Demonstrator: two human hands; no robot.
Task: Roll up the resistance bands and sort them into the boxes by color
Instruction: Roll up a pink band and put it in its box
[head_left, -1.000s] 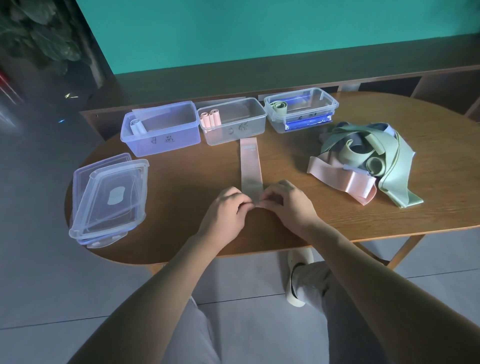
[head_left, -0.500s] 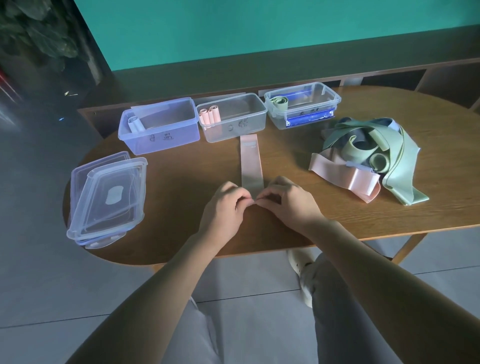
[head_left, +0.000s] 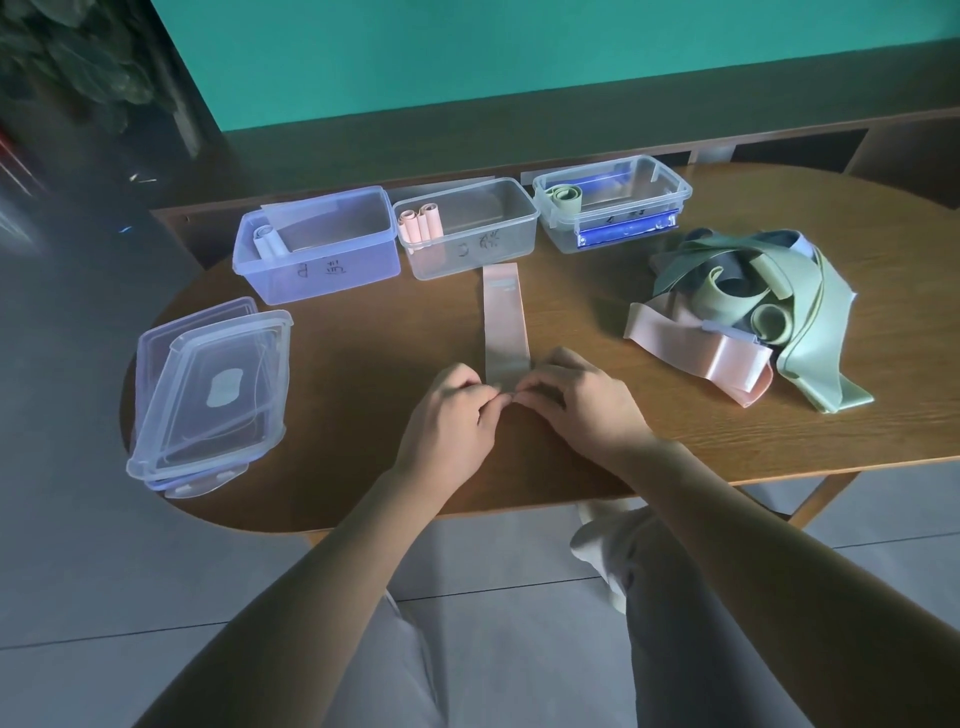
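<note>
A pink resistance band (head_left: 505, 322) lies flat on the wooden table (head_left: 363, 364), stretching away from me toward the middle box. My left hand (head_left: 447, 421) and my right hand (head_left: 576, 405) both pinch its near end with curled fingers; the end itself is hidden under them. Three clear boxes stand in a row at the back: the left box (head_left: 317, 260) holds a pale rolled band, the middle box (head_left: 467, 234) holds pink rolls, the right box (head_left: 613, 202) holds a green roll. A loose pile of green, grey and pink bands (head_left: 748, 312) lies at the right.
Stacked clear lids (head_left: 208, 384) sit at the table's left end, partly over the edge. A low wooden shelf runs behind the table under a teal wall. My legs and a shoe show below the table's near edge.
The hands have crept slightly forward along the pink band, fingers working its near end. The visible length of band is a little shorter.
</note>
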